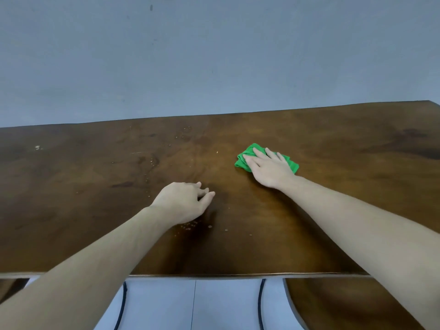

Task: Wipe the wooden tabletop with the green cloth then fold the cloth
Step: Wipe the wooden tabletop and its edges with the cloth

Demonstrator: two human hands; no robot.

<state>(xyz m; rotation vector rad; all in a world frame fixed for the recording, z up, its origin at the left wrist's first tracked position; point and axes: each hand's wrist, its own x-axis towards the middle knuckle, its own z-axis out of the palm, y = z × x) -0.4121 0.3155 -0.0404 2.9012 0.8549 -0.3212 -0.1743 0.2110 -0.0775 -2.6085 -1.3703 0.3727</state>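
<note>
Right hand [267,168] flat, fingers straight and spread, palm pressing down on bunched bright green cloth [245,158]. Cloth lies on dark brown wooden tabletop [357,186], right of centre, toward far edge; green folds show past fingertips and both sides of hand. Left hand [184,201] rests on tabletop near centre, well apart from cloth, fingers loosely curled, holding nothing. Pale crumbs [190,226] scattered on wood just beside left wrist. Grey-blue wall [214,55] behind table.

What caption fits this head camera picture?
Right hand presses green cloth on wooden tabletop; left hand rests nearby.
</note>
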